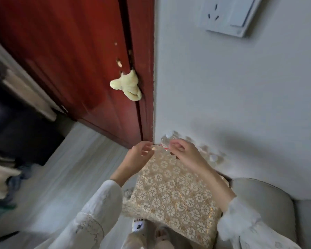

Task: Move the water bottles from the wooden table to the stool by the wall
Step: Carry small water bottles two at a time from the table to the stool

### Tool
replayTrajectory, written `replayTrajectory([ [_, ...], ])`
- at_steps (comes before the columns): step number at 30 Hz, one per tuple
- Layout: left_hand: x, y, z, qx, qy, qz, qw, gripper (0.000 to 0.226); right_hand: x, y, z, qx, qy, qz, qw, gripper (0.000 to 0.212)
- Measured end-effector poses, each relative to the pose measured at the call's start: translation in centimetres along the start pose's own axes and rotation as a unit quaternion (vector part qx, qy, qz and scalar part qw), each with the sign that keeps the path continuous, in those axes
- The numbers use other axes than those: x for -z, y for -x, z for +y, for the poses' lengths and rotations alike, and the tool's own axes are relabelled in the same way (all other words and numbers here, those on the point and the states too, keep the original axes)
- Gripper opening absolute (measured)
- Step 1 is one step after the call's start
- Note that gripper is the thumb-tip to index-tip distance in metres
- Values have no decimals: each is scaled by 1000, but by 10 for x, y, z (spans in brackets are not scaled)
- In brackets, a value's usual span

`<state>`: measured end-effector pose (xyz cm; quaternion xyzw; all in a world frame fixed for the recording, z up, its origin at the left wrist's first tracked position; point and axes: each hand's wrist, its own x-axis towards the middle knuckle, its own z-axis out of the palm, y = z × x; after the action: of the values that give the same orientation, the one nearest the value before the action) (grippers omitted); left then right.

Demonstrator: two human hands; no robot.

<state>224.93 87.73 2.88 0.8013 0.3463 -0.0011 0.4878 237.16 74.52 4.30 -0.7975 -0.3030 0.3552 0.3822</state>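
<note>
The water bottle (166,142) sits in my right hand (184,153), a small clear thing with a bit of red at its label; my fingers curl round it and pinch it near the far corner of the stool (171,191). It is blurred, so I cannot tell for certain how its long axis runs, though it seems to tilt up and away from me toward the wall (241,96). My left hand (142,154) hovers just beside it on the door side, fingers loosely curled and holding nothing that I can make out; whether its fingertips touch the bottle I cannot tell.

Under both hands lies the stool's gold lace cover (178,203), flowered and flat, running back toward my body. The right hand is the nearer to the wall and already carries the load, so I judge the coming move is a short one: straight down from the hand onto the cover, base first, with the left hand ready to steady it.

Beyond my fingers the wall meets the red door (79,60), where a pale yellow cloth (127,86) is bunched at the latch. To my right a grey cushioned seat (262,203) stands beside the stool. High on the wall is a socket plate (228,15).
</note>
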Motion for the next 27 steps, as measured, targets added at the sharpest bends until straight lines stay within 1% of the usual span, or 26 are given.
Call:
replayTrajectory([
  [3,46,44,-7,9,27,99,995,31,-12,5,-53,73,17,-43,996,34],
  [6,80,99,-19,17,60,192,979,29,-34,13,-97,129,17,-95,987,30],
  [9,96,160,-36,36,118,277,953,25,-70,28,-132,188,22,-154,970,25],
  [14,97,282,-67,99,146,396,901,24,-152,90,-176,258,60,-273,925,23],
  [17,98,367,-92,146,162,471,855,23,-210,142,-198,297,78,-348,886,21],
  [20,88,461,-118,193,181,538,800,22,-274,208,-213,334,96,-426,835,14],
  [24,60,588,-147,234,206,624,717,14,-363,311,-223,378,128,-517,757,15],
  [27,41,682,-166,252,228,681,648,13,-429,396,-224,401,132,-571,704,10],
])
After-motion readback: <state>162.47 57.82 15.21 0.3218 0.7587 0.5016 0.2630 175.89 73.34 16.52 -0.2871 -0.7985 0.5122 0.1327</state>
